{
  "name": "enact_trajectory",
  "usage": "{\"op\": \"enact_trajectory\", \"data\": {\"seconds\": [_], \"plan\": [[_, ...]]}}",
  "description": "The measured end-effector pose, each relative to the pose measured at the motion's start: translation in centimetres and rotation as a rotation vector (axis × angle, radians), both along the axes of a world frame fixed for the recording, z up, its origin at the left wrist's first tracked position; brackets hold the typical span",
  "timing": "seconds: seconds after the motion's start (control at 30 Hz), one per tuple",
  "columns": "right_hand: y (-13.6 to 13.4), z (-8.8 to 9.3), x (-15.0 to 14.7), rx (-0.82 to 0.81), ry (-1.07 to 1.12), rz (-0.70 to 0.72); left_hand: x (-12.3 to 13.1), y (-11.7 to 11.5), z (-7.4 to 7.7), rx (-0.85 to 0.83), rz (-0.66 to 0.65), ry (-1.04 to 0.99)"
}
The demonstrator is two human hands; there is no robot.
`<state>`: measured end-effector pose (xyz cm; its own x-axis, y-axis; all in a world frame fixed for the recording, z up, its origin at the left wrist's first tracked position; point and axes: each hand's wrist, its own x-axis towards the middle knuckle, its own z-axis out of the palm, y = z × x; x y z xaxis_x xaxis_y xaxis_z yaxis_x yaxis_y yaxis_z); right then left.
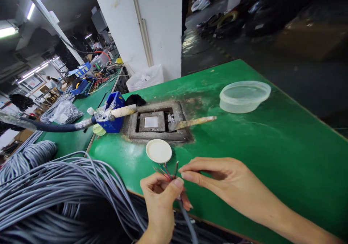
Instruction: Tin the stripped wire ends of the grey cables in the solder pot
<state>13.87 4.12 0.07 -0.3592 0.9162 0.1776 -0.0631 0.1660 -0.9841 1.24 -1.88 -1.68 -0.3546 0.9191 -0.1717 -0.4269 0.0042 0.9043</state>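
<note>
My left hand (164, 197) grips the end of a grey cable (187, 220) between thumb and fingers. Thin coloured wires (164, 169) fan out above the thumb, red, blue and darker ones among them. My right hand (217, 178) comes in from the right, thumb and forefinger pinched together right beside the wire tips. Whether a wire or anything else is between those fingertips cannot be made out. Just beyond the wires lies a round cream-coloured dish or lid (158, 151) on the green tabletop (272, 157).
A soot-stained square solder pot (160, 122) is set in the table, a scraper (194, 122) across its edge. An oval plastic tub (244, 97) stands right. A blue bin (112, 111) and suction hose (54, 125) are left. Grey cable coils (67, 186) fill the lower left.
</note>
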Motion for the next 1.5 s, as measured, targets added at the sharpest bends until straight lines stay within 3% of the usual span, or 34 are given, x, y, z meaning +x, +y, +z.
{"op": "enact_trajectory", "data": {"seconds": [0.2,0.43,0.53,0.9,1.13,1.37,1.5], "plan": [[0.4,0.2,0.1,-0.067,0.06,-0.049,1.3,-0.2,1.4,-0.031,0.035,-0.072],[0.2,0.2,0.3,-0.01,0.017,-0.039,-0.3,0.1,-0.6,0.002,-0.079,-0.011],[0.1,-0.3,0.2,0.024,-0.055,-0.03,-0.8,0.2,-1.1,-0.018,-0.037,0.026],[-0.3,-0.2,0.1,0.072,-0.102,-0.017,0.3,0.4,0.5,-0.082,0.01,0.094],[-0.3,-0.9,0.2,0.111,-0.151,-0.018,-0.5,0.4,-0.3,-0.044,-0.002,0.068],[-0.2,-0.2,0.2,-0.043,-0.018,0.003,-0.1,0.2,0.1,-0.043,-0.019,0.11],[-0.2,0.0,0.3,0.083,-0.046,0.01,-0.3,0.2,0.6,-0.075,-0.028,0.151]]}}
